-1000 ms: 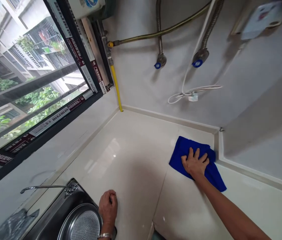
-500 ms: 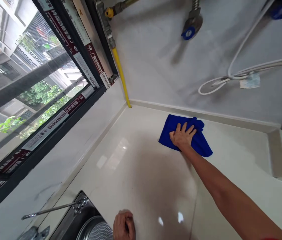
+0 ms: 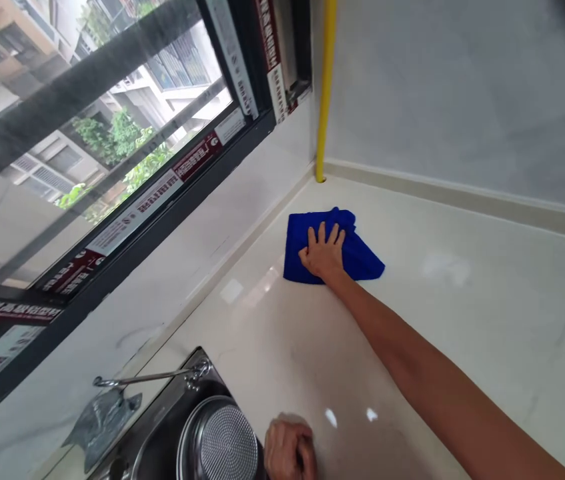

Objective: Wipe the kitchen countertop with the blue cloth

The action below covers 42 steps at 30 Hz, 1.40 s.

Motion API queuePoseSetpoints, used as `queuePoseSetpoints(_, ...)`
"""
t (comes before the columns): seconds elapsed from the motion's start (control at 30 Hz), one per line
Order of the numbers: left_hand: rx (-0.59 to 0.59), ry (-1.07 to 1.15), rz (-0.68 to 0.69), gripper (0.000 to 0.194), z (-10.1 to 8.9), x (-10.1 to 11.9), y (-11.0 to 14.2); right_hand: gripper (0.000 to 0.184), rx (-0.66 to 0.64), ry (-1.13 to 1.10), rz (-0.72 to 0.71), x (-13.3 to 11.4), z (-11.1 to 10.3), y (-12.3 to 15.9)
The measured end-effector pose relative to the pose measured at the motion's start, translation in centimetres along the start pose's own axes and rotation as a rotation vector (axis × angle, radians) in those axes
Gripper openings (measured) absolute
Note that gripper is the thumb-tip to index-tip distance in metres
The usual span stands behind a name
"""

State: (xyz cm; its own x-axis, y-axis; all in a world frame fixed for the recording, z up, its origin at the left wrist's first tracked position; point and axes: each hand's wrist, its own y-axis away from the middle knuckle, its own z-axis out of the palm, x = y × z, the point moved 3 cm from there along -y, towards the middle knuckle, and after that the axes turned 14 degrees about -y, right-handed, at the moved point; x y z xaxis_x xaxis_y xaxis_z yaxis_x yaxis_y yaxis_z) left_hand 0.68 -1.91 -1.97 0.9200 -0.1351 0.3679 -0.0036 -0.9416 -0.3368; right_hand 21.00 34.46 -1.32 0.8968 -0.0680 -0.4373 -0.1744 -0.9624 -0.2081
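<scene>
Head view looks down over a pale, glossy surface (image 3: 462, 320) that runs into a corner below a window (image 3: 112, 133), with a yellow pipe (image 3: 326, 87) standing upright in that corner. The right hand (image 3: 323, 252) lies flat on a blue cloth (image 3: 357, 257), fingers spread apart and palm pressing down, not clamped around anything. The cloth sits on the surface near the corner, just short of the foot of the yellow pipe and close to the raised lip along the window side. It is bunched rather than neatly folded, its long axis running roughly left to right across the view, with a loose tail trailing out to the right of the hand. The right arm stretches out long from the lower right, so the cloth lies directly under the hand at nearly full reach, with the corner and the pipe just beyond the fingertips.

At the bottom edge, the left hand (image 3: 289, 452) rests curled, fingers drawn together, on the surface beside the rim of a steel sink (image 3: 162, 427); whether it grips anything cannot be told. It is well apart from the cloth. A round metal strainer (image 3: 222, 443) sits in the sink, touching distance from that hand, and a thin faucet (image 3: 152, 379) reaches across behind it. A crumpled grey plastic bag (image 3: 102, 420) lies beside the faucet.
</scene>
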Motion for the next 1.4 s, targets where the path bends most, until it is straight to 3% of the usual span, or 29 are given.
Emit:
queuePoseSetpoints(0.2,0.007,0.004,-0.040,0.025,0.3,0.0,0.7,0.067,-0.160,-0.123,-0.263,-11.9,3.8,5.1)
queuePoseSetpoints(0.3,0.004,0.033,-0.065,0.024,0.5,0.0,0.9,0.068,-0.267,-0.218,-0.410,-16.6,5.0,8.6)
queuePoseSetpoints(0.43,-0.034,0.072,-0.109,0.022,0.7,-0.1,1.0,0.069,-0.419,-0.316,-0.610,-20.5,5.6,13.2)
queuePoseSetpoints(0.57,-0.055,0.100,-0.157,0.022,0.8,-0.1,1.0,0.062,-0.578,-0.392,-0.891,-21.7,5.2,17.3)
queuePoseSetpoints(0.7,-0.006,0.131,-0.166,0.021,1.2,-0.2,1.0,0.062,-0.663,-0.450,-1.009,-20.2,4.1,20.4)
queuePoseSetpoints(0.93,0.141,0.081,-0.124,0.024,2.3,-0.9,1.1,0.075,-0.716,-0.418,-1.058,-15.1,1.3,24.3)
queuePoseSetpoints(1.03,0.167,0.115,-0.020,0.026,2.4,-0.8,1.2,0.080,-0.660,-0.366,-0.993,-12.7,-0.1,25.4)
queuePoseSetpoints(1.17,0.110,0.169,0.169,0.025,1.8,0.1,1.3,0.076,-0.533,-0.300,-0.886,-8.4,-2.4,27.0)
queuePoseSetpoints(1.4,-0.019,0.165,0.121,0.026,0.4,0.5,0.0,0.077,-0.229,-0.146,-0.619,1.5,-6.9,31.7)
